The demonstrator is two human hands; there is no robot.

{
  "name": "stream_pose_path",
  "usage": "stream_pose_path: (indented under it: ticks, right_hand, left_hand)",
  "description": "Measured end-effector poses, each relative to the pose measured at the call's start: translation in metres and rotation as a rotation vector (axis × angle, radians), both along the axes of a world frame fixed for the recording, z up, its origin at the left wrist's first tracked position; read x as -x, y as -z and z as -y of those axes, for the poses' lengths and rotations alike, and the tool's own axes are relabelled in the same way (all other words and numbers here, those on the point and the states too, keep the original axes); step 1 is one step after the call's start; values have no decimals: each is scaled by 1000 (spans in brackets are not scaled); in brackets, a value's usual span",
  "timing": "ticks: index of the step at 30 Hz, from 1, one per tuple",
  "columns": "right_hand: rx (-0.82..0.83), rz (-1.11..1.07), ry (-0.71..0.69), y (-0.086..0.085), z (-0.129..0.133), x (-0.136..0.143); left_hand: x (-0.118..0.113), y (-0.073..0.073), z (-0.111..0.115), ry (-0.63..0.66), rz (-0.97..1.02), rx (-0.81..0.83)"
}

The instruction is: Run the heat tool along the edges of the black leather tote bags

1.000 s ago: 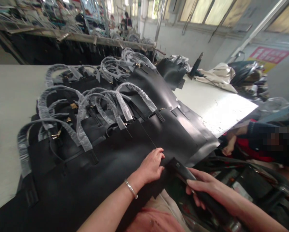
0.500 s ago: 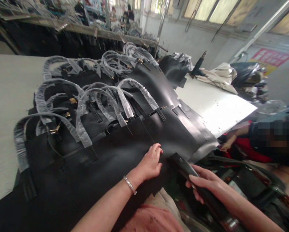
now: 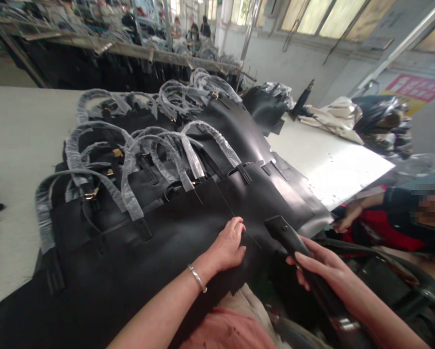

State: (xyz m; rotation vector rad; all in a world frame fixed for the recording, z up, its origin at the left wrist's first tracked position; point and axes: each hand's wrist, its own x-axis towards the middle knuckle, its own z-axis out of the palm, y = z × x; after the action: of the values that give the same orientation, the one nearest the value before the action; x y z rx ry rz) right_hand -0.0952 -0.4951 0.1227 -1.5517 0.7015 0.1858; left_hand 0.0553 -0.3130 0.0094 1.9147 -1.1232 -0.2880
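Note:
Black leather bag panels [image 3: 188, 232] lie overlapped across the table in front of me. Plastic-wrapped handles [image 3: 132, 179] arch up from their far edges, with gold-coloured buckles [image 3: 91, 195] among them. My left hand [image 3: 229, 245], a silver bangle at its wrist, rests on the nearest panel with fingers bent and pressed on the leather beside a thin seam line. My right hand [image 3: 312, 264] is wrapped round a long black tool [image 3: 288, 233]; the tool's flat head is over the panel's right part, and I cannot tell whether it touches.
More black pieces [image 3: 235, 121] are heaped behind. The pale table [image 3: 333, 160] extends to the right, where cream cloth [image 3: 333, 116] lies at the back. A person's arm [image 3: 359, 211] shows at the right edge. A rack [image 3: 122, 48] stands behind.
The tool in my right hand has moved slightly up and to the right, off the seam line. The leather panels appear shifted a little to the right. My left hand stays nearly in place.

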Motion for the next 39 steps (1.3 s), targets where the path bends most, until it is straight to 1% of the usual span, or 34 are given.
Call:
stream_pose_path:
  ticks: [3, 6, 8, 10, 12, 15, 17, 18, 20, 21, 22, 23, 24, 25, 26, 27, 28, 30, 33, 35, 39]
  right_hand:
    - [-48, -95, -62, -2, 2, 16]
    - [-139, -161, -113, 6, -6, 27]
    - [-189, -167, -120, 13, -12, 27]
    - [-194, -141, -122, 18, -15, 18]
    - [-143, -79, -112, 18, -14, 5]
    - [-23, 73, -73, 8, -7, -17]
    - [25, 132, -86, -2, -4, -31]
    - [36, 136, -105, -6, -5, -37]
    - [24, 117, -156, -10, -10, -47]
    - [7, 102, -182, -11, -14, -51]
    - [-15, 89, -208, -10, -20, -54]
    - [-37, 78, -233, -8, -26, -58]
    - [-59, 66, -257, -6, -32, -61]
    - [-80, 54, -278, -3, -38, -64]
    - [-99, 47, -292, -1, -44, -67]
    - [-115, 44, -305, 2, -49, -71]
    - [-127, 44, -315, 3, -54, -75]
    - [-143, 52, -321, 5, -61, -83]
    - [-154, 87, -300, 7, -65, -99]
    - [-161, 110, -282, 10, -64, -111]
    - [-196, 103, -295, 17, -57, -134]
  left_hand:
    - [0, 2, 0, -14, -7, 20]
    - [0, 1, 0, -30, -21, 43]
    - [-1, -1, -1, -42, -32, 49]
    - [-1, -3, -1, -55, -43, 47]
    - [1, -5, -1, -68, -50, 40]
    - [11, -5, -1, -89, -52, 31]
    - [23, -7, -3, -99, -61, 15]
    - [31, -8, -4, -84, -76, 3]
    - [43, -13, -11, 0, -102, -19]
    - [47, -16, -16, 38, -95, -23]
    - [49, -19, -21, 48, -71, -25]
    - [49, -22, -27, 10, -33, -30]
    - [46, -23, -34, -79, 16, -46]
    - [42, -24, -40, -200, 66, -73]
    - [37, -23, -46, -316, 111, -110]
    - [32, -21, -52, -397, 151, -150]
    - [28, -17, -56, -440, 191, -188]
    - [23, -9, -61, -434, 266, -239]
    - [24, 0, -61, -419, 350, -272]
    - [25, 2, -60, -413, 395, -290]
    - [25, -1, -59, -365, 441, -328]
